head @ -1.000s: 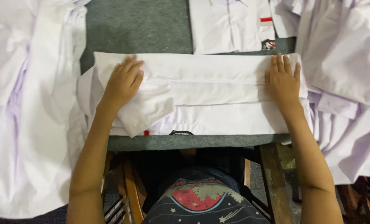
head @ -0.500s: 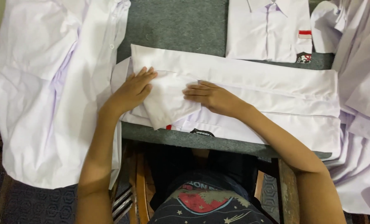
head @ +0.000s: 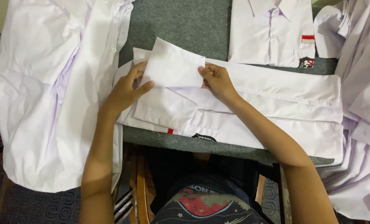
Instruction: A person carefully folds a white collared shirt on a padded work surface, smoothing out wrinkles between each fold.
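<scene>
**Both hands pinch a raised sleeve flap over a half-folded white shirt**

Head view: Pinched at its two lower corners, the sleeve flap is held between the left hand at about 9 o'clock of it and the right hand at about 3 o'clock; both grips are narrow, fingers closed on the cloth. The flap stands lifted off the white shirt beneath, its free top edge tipped toward 12 o'clock.

That shirt lies on the grey table with its long axis running 9 to 3 o'clock, a red tag and dark badge showing at its near edge toward 6 o'clock. A finished folded shirt sits at 1 o'clock, collar pointing to 12. Loose white shirts are heaped at 9 o'clock, and more lie at 3 o'clock.

To do this fold well, I judge the flap should be kept taut between both pinches, its edges square to the shirt's long sides, and laid flat without trapping a crease.
</scene>
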